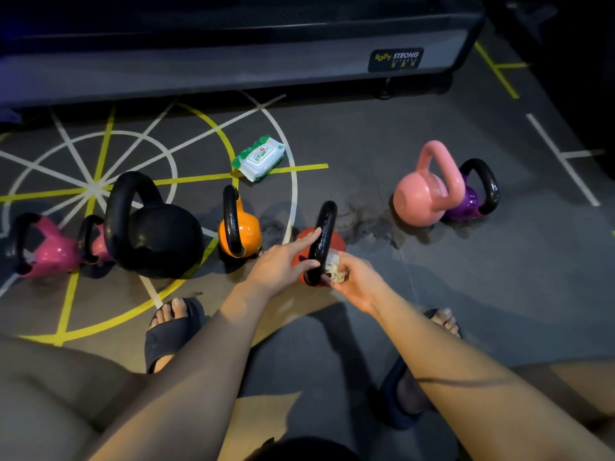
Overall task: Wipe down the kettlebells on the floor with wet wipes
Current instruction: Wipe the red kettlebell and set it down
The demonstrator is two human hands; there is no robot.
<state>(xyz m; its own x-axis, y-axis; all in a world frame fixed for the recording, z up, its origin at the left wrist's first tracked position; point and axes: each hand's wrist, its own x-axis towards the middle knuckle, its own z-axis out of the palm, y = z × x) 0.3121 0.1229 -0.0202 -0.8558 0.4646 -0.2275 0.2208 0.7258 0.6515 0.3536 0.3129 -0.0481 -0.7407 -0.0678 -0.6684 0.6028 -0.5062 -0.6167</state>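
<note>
Left hand (283,261) fingers steady the red kettlebell (336,242) handle; right hand (357,277) fingers pinch a wipe (334,266) against it. Handle-wiping step; next, probably the body below the fingers.

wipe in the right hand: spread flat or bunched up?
Bunched up. The wet wipe is a crumpled wad in the right hand, pressed against the red kettlebell's black handle.

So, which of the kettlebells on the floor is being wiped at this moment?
The red kettlebell with the black handle: the left hand steadies it and the right hand presses a white wipe against it.
</note>
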